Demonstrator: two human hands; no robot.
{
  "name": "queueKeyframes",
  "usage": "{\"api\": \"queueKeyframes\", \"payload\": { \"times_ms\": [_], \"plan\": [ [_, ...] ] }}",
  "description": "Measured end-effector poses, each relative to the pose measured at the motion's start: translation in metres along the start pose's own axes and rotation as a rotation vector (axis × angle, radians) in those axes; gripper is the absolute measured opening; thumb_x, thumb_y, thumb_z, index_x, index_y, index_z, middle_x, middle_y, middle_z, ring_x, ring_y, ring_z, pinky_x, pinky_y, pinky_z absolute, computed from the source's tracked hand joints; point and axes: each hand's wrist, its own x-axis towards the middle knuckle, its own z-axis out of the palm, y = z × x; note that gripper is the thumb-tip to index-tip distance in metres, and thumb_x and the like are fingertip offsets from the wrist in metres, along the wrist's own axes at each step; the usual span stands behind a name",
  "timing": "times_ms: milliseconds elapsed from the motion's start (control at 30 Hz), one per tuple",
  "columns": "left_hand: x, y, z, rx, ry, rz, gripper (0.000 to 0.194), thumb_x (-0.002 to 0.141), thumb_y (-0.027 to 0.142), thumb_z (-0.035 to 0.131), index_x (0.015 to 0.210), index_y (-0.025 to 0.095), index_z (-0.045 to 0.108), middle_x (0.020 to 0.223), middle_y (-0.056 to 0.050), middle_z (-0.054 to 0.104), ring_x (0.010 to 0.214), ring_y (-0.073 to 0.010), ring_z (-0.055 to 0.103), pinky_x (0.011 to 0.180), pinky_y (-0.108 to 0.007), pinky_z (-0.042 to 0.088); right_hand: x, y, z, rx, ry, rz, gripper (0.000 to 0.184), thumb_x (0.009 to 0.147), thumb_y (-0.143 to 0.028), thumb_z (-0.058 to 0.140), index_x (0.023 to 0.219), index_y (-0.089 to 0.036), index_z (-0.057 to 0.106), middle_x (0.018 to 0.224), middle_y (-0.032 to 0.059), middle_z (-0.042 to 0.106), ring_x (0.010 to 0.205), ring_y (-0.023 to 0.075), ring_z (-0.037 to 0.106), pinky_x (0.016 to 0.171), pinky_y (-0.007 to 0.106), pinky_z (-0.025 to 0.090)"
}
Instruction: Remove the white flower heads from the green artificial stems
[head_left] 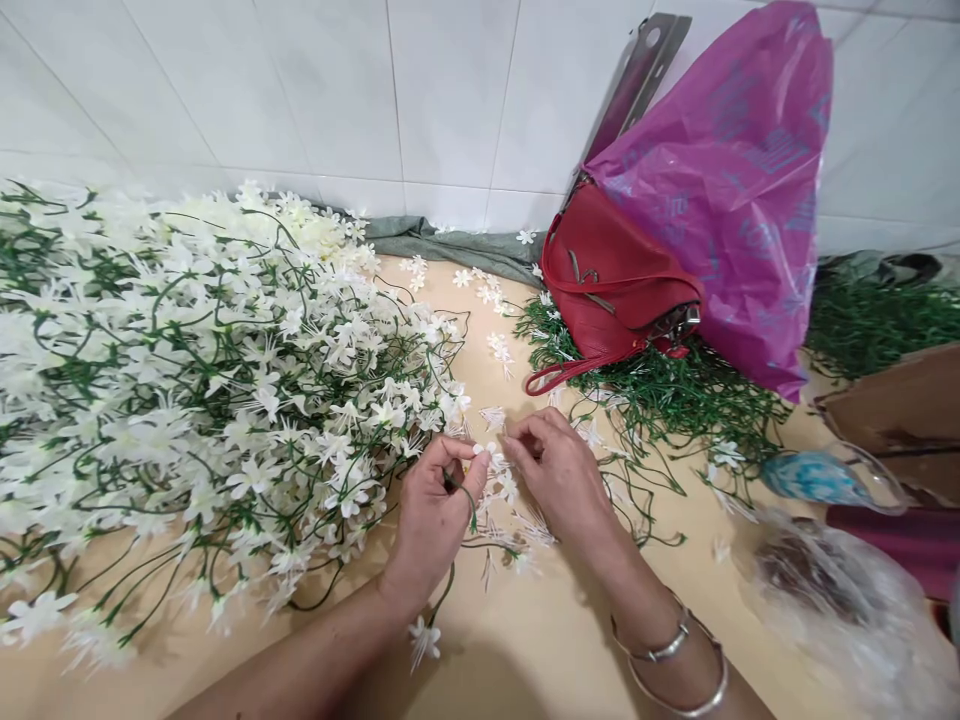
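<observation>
In the head view my left hand (435, 510) pinches a small white artificial flower (489, 452) between thumb and forefinger. A green stem runs down through its fingers. Just to the right, my right hand (562, 475) has its fingers curled together near the flower; what they grip, if anything, is hidden. Between and below the hands lie loose white petals and thin white stamens (534, 528). One finished-looking flower on a stem (424, 640) rests under my left wrist. A big heap of white artificial flowers (187, 400) with green stems spreads beside my left hand.
A red handbag (615, 265) sits on bare green stems (675, 400) at the back right, with a purple plastic bag (735, 190) behind it. Farther right are a brown cardboard piece (900, 410) and a clear plastic bag (847, 620). A tiled wall (450, 90) closes the back.
</observation>
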Motion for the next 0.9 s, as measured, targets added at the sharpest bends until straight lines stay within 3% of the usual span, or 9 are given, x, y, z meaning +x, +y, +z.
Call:
{"api": "queueKeyframes", "payload": {
  "times_ms": [167, 333, 467, 600, 733, 900],
  "plan": [
    [0.001, 0.001, 0.001, -0.018, 0.009, 0.018, 0.008, 0.093, 0.026, 0.067, 0.096, 0.019, 0.065, 0.072, 0.005, 0.05, 0.066, -0.012, 0.044, 0.064, -0.024, 0.036, 0.0, 0.002, 0.001, -0.048, 0.076, -0.014, 0.014, 0.095, -0.027, 0.061, 0.083, -0.022, 0.065, 0.087, 0.0056, 0.065, 0.082, 0.0233, 0.061, 0.078, 0.036, 0.046],
    [0.0, 0.001, 0.0, -0.039, -0.004, 0.024, 0.013, 0.096, 0.03, 0.066, 0.09, 0.019, 0.065, 0.072, 0.004, 0.052, 0.066, -0.0116, 0.044, 0.064, -0.024, 0.036, 0.001, 0.001, 0.005, -0.132, 0.033, -0.118, 0.014, 0.096, -0.023, 0.059, 0.084, -0.021, 0.065, 0.09, 0.0077, 0.067, 0.09, 0.0265, 0.061, 0.083, 0.039, 0.045],
    [0.0, 0.003, 0.0, -0.089, -0.047, 0.032, 0.018, 0.099, 0.033, 0.062, 0.09, 0.018, 0.064, 0.074, 0.003, 0.053, 0.067, -0.0118, 0.044, 0.065, -0.024, 0.038, 0.0, 0.007, 0.001, -0.037, 0.179, -0.027, 0.014, 0.095, -0.027, 0.06, 0.082, -0.022, 0.062, 0.082, 0.004, 0.064, 0.077, 0.0227, 0.059, 0.075, 0.036, 0.045],
    [0.0, 0.007, -0.001, -0.083, -0.051, 0.053, 0.021, 0.101, 0.035, 0.06, 0.089, 0.018, 0.063, 0.073, 0.003, 0.05, 0.066, -0.0115, 0.041, 0.062, -0.023, 0.037, -0.003, 0.01, 0.0, 0.26, 0.236, 0.071, 0.007, 0.092, -0.03, 0.064, 0.09, -0.023, 0.062, 0.08, 0.0007, 0.065, 0.071, 0.0188, 0.059, 0.072, 0.034, 0.047],
    [0.0, 0.006, -0.001, -0.065, -0.051, 0.048, 0.023, 0.101, 0.036, 0.059, 0.089, 0.018, 0.064, 0.069, 0.004, 0.046, 0.062, -0.0111, 0.039, 0.059, -0.022, 0.035, -0.005, 0.003, 0.002, 0.72, 0.161, 0.139, 0.019, 0.086, -0.032, 0.074, 0.101, -0.024, 0.066, 0.086, -0.0013, 0.065, 0.072, 0.0153, 0.065, 0.071, 0.031, 0.054],
    [0.001, 0.004, -0.001, -0.054, -0.031, 0.058, 0.021, 0.102, 0.035, 0.059, 0.091, 0.018, 0.065, 0.072, 0.004, 0.051, 0.065, -0.0113, 0.043, 0.062, -0.022, 0.038, -0.012, -0.011, -0.002, 0.921, 0.13, 0.162, 0.02, 0.08, -0.029, 0.084, 0.092, -0.025, 0.069, 0.081, -0.0021, 0.07, 0.071, 0.0155, 0.072, 0.071, 0.029, 0.058]
  ]
}}
